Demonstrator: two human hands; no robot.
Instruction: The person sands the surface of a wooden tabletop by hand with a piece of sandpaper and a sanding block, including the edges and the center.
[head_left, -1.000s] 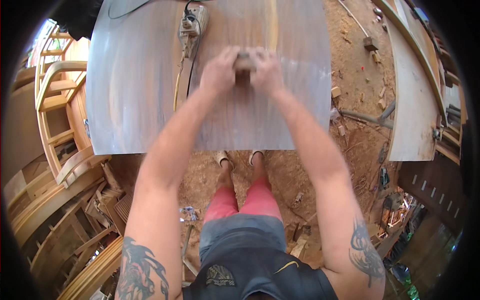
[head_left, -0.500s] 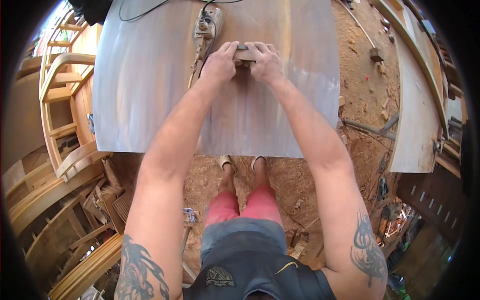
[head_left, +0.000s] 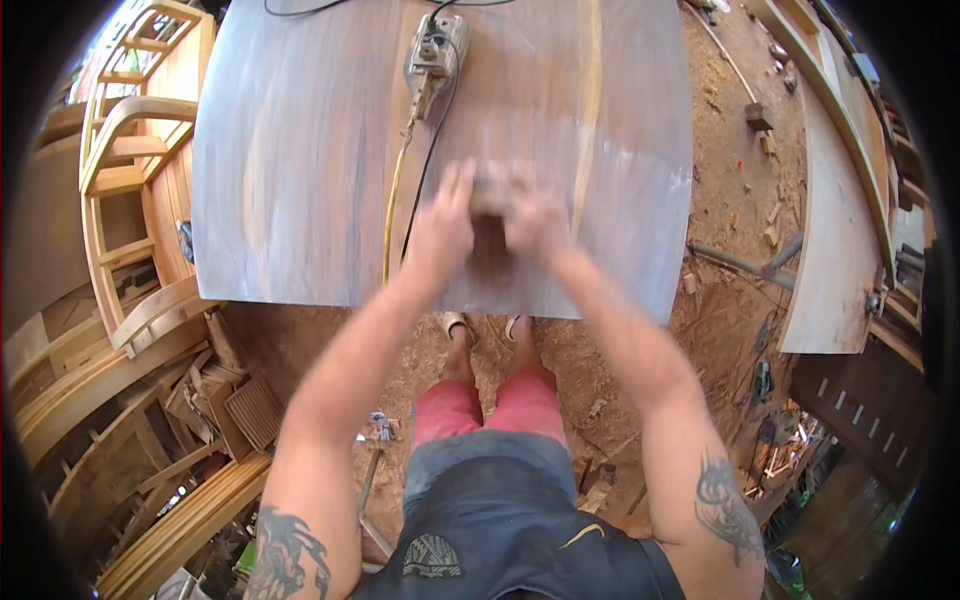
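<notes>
Both my hands grip a small brown block, apparently a sanding block (head_left: pixel 490 200), from its two sides. It lies on a broad wooden tabletop (head_left: pixel 300 180) streaked with pale dust. My left hand (head_left: pixel 445 225) wraps its left end and my right hand (head_left: pixel 536 218) its right end. Motion smears the fingers and the block, so its underside and fine detail cannot be made out. Just beyond my left hand rests a dusty power strip (head_left: pixel 437 65) with plugs in it. A yellow cord (head_left: pixel 394 205) and a black cable run from it past my left forearm.
Wooden chair or bench frames (head_left: pixel 120 180) stand at the left above stacked timber (head_left: pixel 185 525). A long pale board (head_left: pixel 835 230) runs along the right. Wood scraps and a stick with a block (head_left: pixel 759 117) lie on the dirt floor (head_left: pixel 725 120). My feet are at the tabletop's near edge.
My hands have drawn the block toward me across the tabletop, from beside the power strip to nearer the front edge. My elbows bend more. The view has shifted slightly.
</notes>
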